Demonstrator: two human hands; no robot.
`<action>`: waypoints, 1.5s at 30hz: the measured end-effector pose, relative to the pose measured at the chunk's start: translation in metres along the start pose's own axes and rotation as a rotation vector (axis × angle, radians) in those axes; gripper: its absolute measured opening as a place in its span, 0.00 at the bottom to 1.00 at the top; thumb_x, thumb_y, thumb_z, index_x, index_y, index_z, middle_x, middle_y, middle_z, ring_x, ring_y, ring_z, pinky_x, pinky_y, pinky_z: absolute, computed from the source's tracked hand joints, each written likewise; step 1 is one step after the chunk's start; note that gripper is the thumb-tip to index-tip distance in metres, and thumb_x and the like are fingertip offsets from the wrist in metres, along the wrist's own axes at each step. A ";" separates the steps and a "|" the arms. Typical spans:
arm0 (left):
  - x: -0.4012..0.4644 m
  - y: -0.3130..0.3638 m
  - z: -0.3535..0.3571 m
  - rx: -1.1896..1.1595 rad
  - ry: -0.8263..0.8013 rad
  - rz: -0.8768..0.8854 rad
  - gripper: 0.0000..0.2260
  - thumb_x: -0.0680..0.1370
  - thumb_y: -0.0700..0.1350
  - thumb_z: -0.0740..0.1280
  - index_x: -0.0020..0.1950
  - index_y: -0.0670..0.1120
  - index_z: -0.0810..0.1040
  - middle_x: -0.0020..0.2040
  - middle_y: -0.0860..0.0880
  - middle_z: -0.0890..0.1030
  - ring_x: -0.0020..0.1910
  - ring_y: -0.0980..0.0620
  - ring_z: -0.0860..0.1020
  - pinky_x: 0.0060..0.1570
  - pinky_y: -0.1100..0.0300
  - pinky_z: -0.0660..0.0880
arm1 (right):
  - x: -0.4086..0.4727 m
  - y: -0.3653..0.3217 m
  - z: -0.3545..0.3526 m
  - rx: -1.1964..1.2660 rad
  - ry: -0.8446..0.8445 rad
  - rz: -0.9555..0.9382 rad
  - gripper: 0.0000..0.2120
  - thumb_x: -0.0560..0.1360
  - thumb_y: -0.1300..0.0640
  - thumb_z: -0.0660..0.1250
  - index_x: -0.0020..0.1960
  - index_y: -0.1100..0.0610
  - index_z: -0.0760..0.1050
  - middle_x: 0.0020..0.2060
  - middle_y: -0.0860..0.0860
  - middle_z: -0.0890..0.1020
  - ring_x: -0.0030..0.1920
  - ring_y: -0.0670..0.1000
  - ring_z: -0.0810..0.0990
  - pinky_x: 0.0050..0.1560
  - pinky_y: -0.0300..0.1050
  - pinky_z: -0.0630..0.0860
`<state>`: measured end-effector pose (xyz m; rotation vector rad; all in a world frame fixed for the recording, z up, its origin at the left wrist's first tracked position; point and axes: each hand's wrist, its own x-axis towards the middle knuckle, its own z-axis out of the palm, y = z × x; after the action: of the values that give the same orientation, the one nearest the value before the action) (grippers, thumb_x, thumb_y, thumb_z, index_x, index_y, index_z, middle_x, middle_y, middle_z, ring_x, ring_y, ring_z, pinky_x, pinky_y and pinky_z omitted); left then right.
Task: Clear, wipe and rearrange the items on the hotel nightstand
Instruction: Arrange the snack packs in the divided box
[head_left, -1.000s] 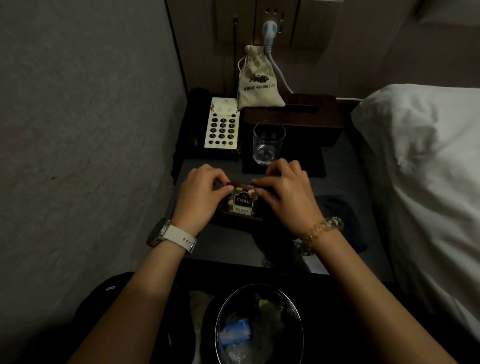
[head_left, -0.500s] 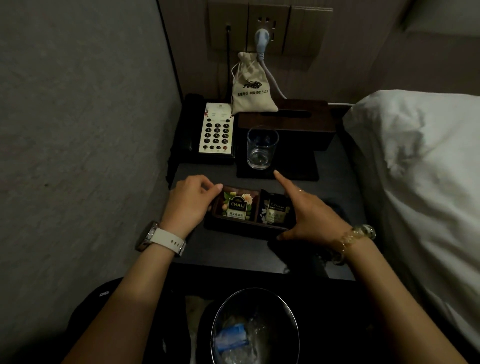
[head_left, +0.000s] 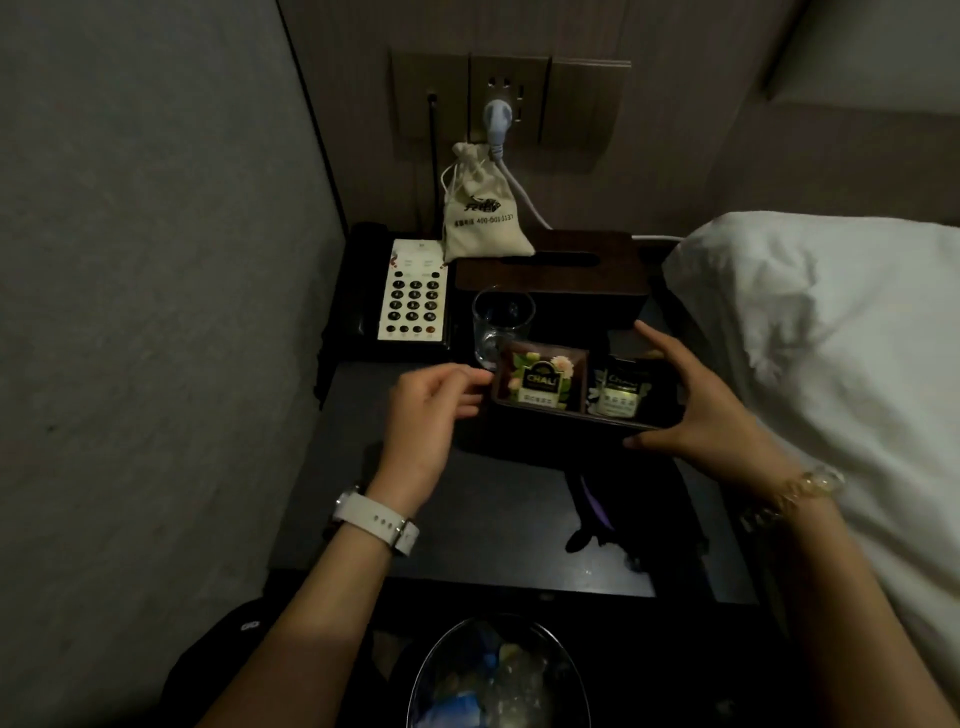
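Rearranging seemingly well under way: dark two-compartment tea-bag tray (head_left: 571, 422) held by right hand (head_left: 711, 410), left hand (head_left: 426, 410) loosely curled, holding nothing, at tray's 9 o'clock; dark tabletop (head_left: 415, 540) placement pending.

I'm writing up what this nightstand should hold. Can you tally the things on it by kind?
Telephone: 1
Drinking glass: 1
Tissue box: 1
Cloth pouch: 1
Tea tray, held by the right hand: 1
Tea packets showing: 2
Total: 7
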<state>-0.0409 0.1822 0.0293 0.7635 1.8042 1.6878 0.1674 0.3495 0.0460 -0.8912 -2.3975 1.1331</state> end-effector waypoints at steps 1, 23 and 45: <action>0.000 -0.001 0.009 -0.016 -0.031 -0.013 0.12 0.81 0.40 0.60 0.49 0.48 0.83 0.48 0.48 0.85 0.50 0.50 0.83 0.46 0.62 0.78 | 0.001 0.006 -0.007 -0.004 0.030 0.012 0.53 0.60 0.69 0.80 0.77 0.47 0.58 0.62 0.49 0.71 0.63 0.45 0.72 0.61 0.32 0.69; 0.025 -0.007 0.083 -0.081 -0.147 -0.212 0.22 0.82 0.40 0.58 0.76 0.51 0.64 0.59 0.58 0.72 0.56 0.62 0.72 0.60 0.57 0.71 | 0.049 0.056 -0.009 0.083 0.245 0.189 0.50 0.61 0.72 0.78 0.77 0.54 0.59 0.69 0.53 0.71 0.65 0.44 0.69 0.61 0.34 0.67; 0.020 -0.014 0.087 -0.093 -0.156 -0.263 0.30 0.80 0.46 0.63 0.79 0.54 0.54 0.78 0.49 0.58 0.76 0.54 0.59 0.67 0.59 0.63 | 0.056 0.054 0.020 -0.038 0.451 0.318 0.36 0.68 0.62 0.77 0.73 0.59 0.68 0.63 0.56 0.79 0.64 0.54 0.77 0.62 0.40 0.70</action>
<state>0.0083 0.2556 0.0095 0.5730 1.6289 1.4871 0.1363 0.4014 -0.0060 -1.4094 -1.9596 0.8696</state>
